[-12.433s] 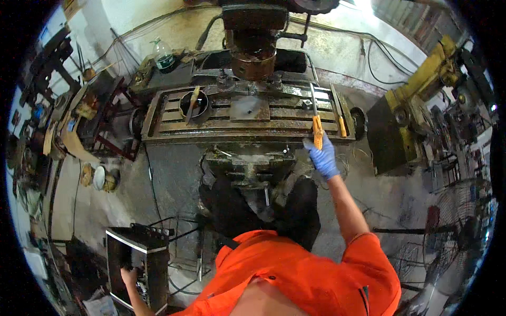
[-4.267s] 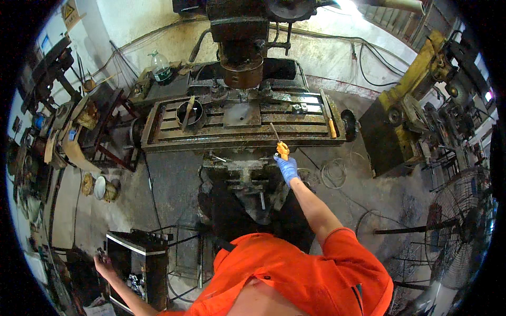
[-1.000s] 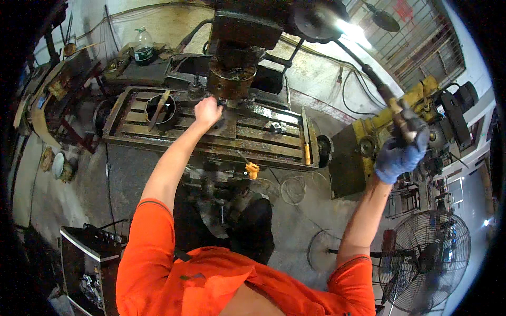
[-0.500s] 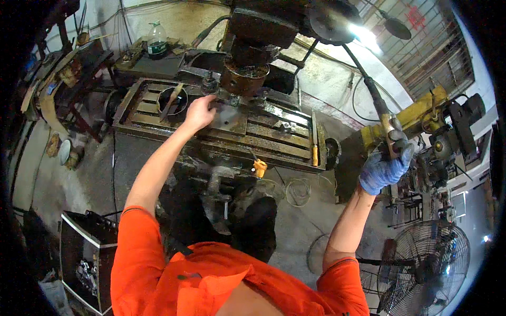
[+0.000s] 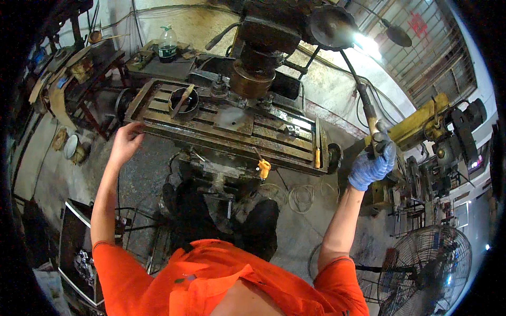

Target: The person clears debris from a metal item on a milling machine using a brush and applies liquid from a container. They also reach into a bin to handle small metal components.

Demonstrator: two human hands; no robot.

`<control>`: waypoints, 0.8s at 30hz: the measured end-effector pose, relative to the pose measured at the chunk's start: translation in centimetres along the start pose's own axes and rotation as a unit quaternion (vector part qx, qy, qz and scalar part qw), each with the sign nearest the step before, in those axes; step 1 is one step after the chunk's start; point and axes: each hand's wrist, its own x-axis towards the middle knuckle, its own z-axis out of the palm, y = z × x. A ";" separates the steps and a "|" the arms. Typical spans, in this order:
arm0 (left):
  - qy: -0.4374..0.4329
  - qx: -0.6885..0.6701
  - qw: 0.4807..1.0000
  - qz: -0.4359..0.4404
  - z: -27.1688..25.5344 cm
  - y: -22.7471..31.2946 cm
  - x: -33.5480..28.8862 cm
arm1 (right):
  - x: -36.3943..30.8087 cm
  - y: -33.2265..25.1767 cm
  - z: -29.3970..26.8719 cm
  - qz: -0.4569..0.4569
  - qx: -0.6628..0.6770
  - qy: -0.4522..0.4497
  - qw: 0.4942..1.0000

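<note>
In a blue-grey knitted glove, my right hand (image 5: pixel 373 162) is wrapped around the lower end of a long machine lever (image 5: pixel 365 100). My bare left hand (image 5: pixel 126 143) is off the front left corner of the slotted milling machine table (image 5: pixel 197 134), thumb and fingers apart, with nothing seen in it. A flat metal plate (image 5: pixel 234 122) lies mid-table beneath the machine's round spindle head (image 5: pixel 253 81). Left of it stands a dark round pot (image 5: pixel 188 105) with a wooden-handled brush (image 5: pixel 182 100) across it. A yellow-handled tool (image 5: pixel 318 152) rests along the right end.
A yellow cloth-like item (image 5: pixel 263 167) hangs at the table's front. A large bottle (image 5: pixel 167 45) stands behind on the left. Near my right elbow is a caged fan (image 5: pixel 424 274); at lower left, an open metal cabinet (image 5: pixel 79 247). Coiled cable (image 5: pixel 302 199) lies on the floor.
My left hand has drawn back from above the plate, moving left and toward me past the table's front edge. My right hand, still on the lever, has shifted slightly left and down.
</note>
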 end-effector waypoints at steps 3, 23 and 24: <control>0.031 -0.013 0.999 -0.028 -3.2 -1.8 -1.3 | 0.1 -1.1 0.3 0.018 0.049 -0.017 0.998; 0.231 0.031 0.968 -0.089 -17.2 -6.2 -12.7 | -2.0 0.0 0.4 -0.068 -0.002 -0.038 0.997; 0.259 0.038 0.960 -0.099 -18.8 -7.8 -14.5 | -1.9 0.3 0.0 -0.046 -0.068 -0.074 0.994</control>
